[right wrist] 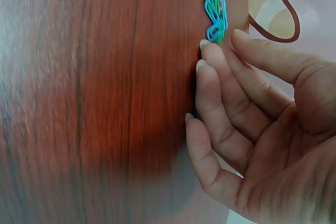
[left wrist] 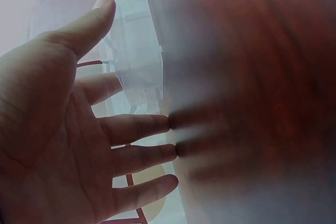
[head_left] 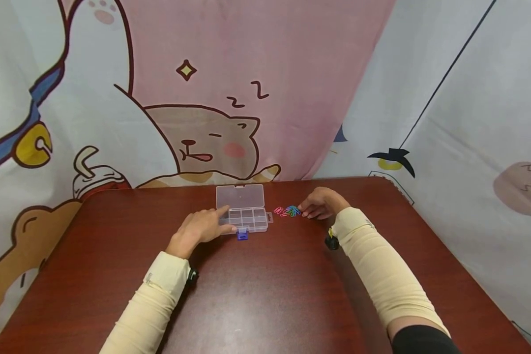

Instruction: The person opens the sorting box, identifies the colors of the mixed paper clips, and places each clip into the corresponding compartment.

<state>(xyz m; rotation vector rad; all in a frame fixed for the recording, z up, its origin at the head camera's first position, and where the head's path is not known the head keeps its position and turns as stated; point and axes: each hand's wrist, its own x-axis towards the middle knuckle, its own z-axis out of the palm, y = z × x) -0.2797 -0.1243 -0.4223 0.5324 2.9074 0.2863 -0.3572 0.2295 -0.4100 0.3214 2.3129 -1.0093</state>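
A clear plastic compartment box stands on the table, its lid raised at the back. A blue latch shows at its front. At the box's left end, my left hand rests with its thumb and fingers spread; the left wrist view shows straight fingers by the clear wall. To the right of the box lies a small pile of pink, green and blue paper clips. My right hand is at the pile's right side, fingers loosely bent, with no clip visible between them.
The brown wooden table extends toward me and to both sides. Behind it hangs a curtain printed with cartoon animals, close to the table's back edge.
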